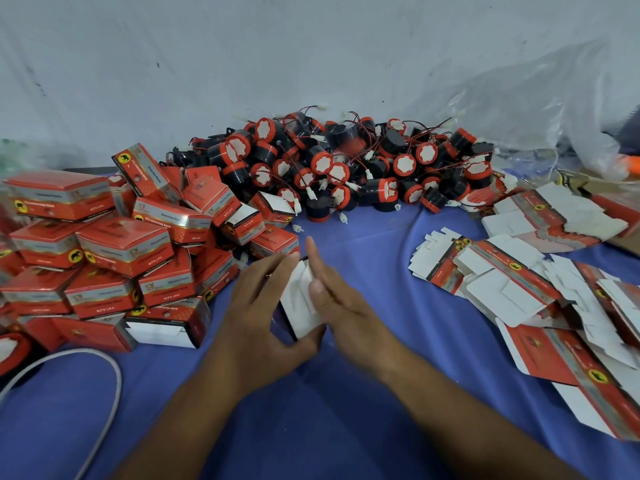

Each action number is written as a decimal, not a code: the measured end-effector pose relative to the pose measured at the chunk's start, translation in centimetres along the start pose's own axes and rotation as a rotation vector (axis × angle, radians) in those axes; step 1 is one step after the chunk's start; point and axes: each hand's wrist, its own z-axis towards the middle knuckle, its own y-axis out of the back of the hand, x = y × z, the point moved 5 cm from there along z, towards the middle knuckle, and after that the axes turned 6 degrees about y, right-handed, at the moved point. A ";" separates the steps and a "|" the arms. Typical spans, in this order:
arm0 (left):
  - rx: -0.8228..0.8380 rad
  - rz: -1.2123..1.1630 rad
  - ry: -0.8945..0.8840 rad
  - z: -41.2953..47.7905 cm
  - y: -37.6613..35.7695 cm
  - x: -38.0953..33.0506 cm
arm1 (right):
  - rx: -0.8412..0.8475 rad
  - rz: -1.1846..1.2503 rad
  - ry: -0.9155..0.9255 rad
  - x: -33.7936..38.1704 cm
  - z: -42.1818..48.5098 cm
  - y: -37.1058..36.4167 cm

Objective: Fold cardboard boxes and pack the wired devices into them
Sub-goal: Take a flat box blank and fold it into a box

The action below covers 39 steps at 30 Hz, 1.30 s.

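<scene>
A small cardboard box [300,306] with its white flaps facing up stands between my hands at the centre of the blue cloth. My left hand [258,313] grips it from the left, fingers along the top and thumb under its near corner. My right hand [332,289] presses straight fingers and thumb against the white flaps on its right side. A heap of black and red wired devices [346,164] lies behind, against the wall. Flat unfolded box blanks [512,282] are spread on the right.
Several folded red boxes [121,251] are stacked on the left, some with open ends. A white cable [104,393] curves at the lower left. Clear plastic sheeting [540,109] bulges at the back right. The blue cloth [363,237] covers the table.
</scene>
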 end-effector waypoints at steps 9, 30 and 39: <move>0.056 -0.065 0.023 -0.1 -0.2 -0.5 | -0.055 0.041 0.100 1.1 0.2 1.2; 0.279 0.397 0.154 -0.2 -2.3 3.5 | 0.073 -1.290 -0.059 -0.8 0.7 2.8; 0.335 -0.109 0.682 -1.8 -2.3 6.2 | -0.001 -0.975 -0.192 -2.2 0.0 3.8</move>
